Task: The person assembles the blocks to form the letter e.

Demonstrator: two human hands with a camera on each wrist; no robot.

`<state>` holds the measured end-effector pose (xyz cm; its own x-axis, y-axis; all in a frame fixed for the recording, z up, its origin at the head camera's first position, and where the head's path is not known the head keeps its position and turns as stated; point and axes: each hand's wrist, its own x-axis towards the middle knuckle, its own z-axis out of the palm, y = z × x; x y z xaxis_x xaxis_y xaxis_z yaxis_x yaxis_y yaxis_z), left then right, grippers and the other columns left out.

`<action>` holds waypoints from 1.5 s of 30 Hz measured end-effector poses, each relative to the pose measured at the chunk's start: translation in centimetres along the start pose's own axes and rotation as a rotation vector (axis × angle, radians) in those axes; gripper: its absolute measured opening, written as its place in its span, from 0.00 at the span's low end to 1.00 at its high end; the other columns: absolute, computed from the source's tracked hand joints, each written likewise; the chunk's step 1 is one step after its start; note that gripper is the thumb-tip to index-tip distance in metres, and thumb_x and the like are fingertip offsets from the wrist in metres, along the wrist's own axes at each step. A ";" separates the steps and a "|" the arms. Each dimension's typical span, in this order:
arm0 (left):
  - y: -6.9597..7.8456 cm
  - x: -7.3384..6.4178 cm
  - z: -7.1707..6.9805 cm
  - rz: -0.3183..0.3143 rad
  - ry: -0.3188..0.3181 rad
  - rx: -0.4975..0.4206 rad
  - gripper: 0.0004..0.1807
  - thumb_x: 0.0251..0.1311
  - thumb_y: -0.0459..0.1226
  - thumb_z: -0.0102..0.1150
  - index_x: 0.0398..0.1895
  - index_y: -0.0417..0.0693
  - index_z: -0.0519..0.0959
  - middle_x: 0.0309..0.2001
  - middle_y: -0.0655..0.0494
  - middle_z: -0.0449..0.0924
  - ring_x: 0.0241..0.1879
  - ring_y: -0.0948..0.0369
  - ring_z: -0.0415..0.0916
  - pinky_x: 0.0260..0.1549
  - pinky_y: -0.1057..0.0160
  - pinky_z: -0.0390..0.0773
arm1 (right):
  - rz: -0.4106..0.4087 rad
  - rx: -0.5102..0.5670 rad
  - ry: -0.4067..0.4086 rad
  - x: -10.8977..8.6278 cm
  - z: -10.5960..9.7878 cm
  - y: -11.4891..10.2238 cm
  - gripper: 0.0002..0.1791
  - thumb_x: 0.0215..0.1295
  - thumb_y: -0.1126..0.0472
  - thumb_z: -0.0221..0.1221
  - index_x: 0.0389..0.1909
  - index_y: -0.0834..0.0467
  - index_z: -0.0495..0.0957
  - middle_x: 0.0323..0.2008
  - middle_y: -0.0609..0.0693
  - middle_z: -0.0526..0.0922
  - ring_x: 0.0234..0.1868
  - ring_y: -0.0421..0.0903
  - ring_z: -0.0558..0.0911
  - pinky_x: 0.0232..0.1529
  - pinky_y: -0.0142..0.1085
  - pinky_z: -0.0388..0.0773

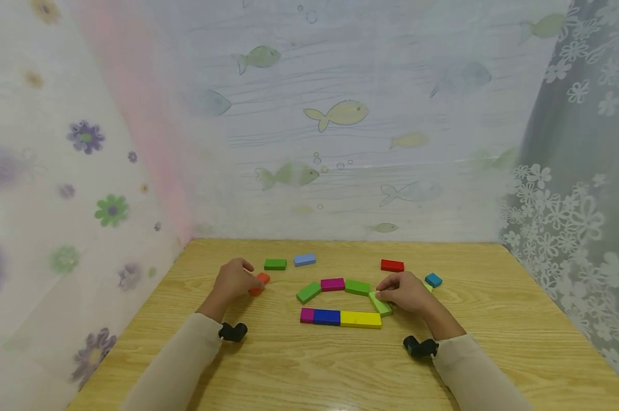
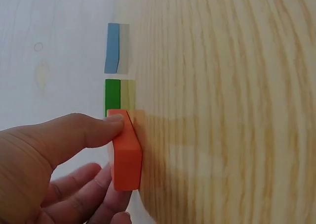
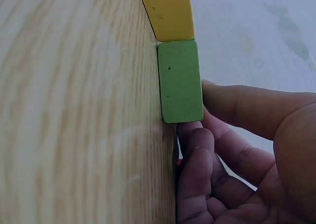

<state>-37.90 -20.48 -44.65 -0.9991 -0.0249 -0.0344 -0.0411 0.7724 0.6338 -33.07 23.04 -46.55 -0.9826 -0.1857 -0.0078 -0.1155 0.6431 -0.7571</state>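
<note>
My left hand (image 1: 234,279) pinches an orange block (image 2: 127,157) on the left part of the table; the thumb lies on its upper face and fingers are behind it. Towards the right, my right hand (image 1: 406,291) pinches a light green block (image 1: 380,305), whose end meets the yellow block (image 1: 363,319). A straight row of magenta (image 1: 306,315), blue (image 1: 327,317) and yellow blocks lies in front. Behind it curves an arc: a green block (image 1: 309,292), a magenta block (image 1: 332,285), another green block (image 1: 357,287), then the light green one.
Loose at the back lie a green block (image 1: 275,264), a light blue block (image 1: 305,260) and a red block (image 1: 392,265). A small blue block (image 1: 433,279) sits beyond my right hand, near a partly hidden yellow-green piece (image 1: 429,288). Patterned curtains (image 1: 340,142) border the wooden table (image 1: 309,365).
</note>
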 end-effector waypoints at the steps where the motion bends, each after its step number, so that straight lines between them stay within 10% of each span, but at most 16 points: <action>1: 0.0 0.0 0.1 0.004 0.004 -0.016 0.29 0.49 0.42 0.81 0.53 0.39 0.82 0.48 0.43 0.86 0.42 0.50 0.83 0.39 0.54 0.83 | 0.000 -0.001 0.001 0.0 0.0 0.0 0.09 0.67 0.59 0.69 0.43 0.59 0.87 0.41 0.51 0.86 0.40 0.46 0.79 0.42 0.38 0.78; 45: 2.4 -4.5 1.4 0.130 0.093 -0.063 0.11 0.50 0.47 0.80 0.29 0.58 0.86 0.35 0.61 0.86 0.36 0.56 0.79 0.31 0.58 0.76 | 0.013 0.005 0.008 0.3 0.3 0.2 0.08 0.66 0.59 0.69 0.42 0.59 0.87 0.42 0.51 0.86 0.40 0.47 0.79 0.41 0.38 0.77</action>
<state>-33.50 -17.64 -44.05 -0.9926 0.0119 0.1211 0.0912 0.7319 0.6752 -33.35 22.92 -46.86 -0.9851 -0.1715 -0.0128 -0.1018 0.6414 -0.7604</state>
